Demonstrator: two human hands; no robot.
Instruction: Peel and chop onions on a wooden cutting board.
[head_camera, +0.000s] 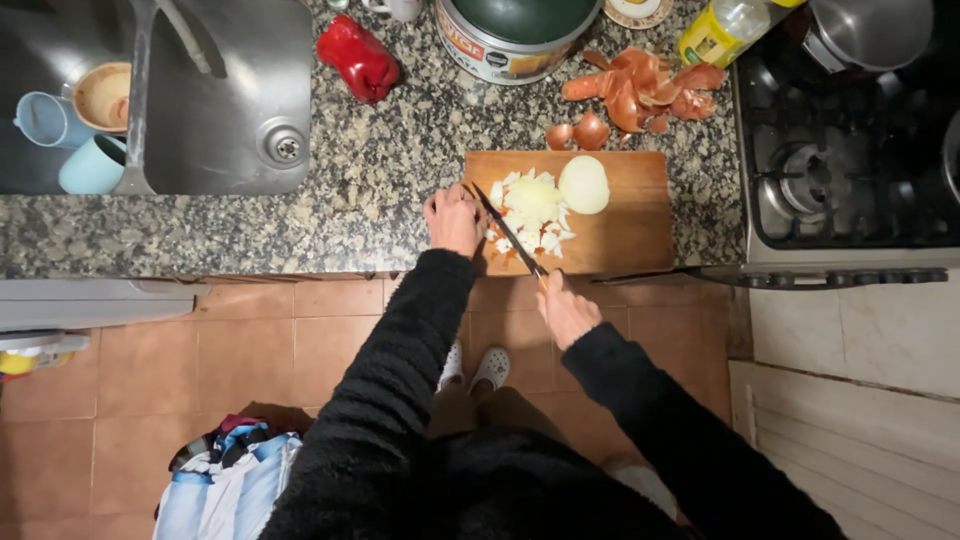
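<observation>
While the right hand (566, 308) wraps the knife (508, 232) handle, grip closed round it, the blade runs diagonally up-left over the chopped onion (530, 215) on the wooden cutting board (625, 225). The left hand (455, 218), fingers curled, rests at the board's left edge, prob. steadying it, holding nothing I can make out. Peeled onion half (584, 184) sits just beyond the pile, clear of both grips. Onion skins (640, 90) lie on the counter (380, 190) behind.

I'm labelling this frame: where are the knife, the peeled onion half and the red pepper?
knife (508, 232), head view, middle of the blade
peeled onion half (584, 184), head view, its domed top
red pepper (358, 58), head view, its middle
</observation>
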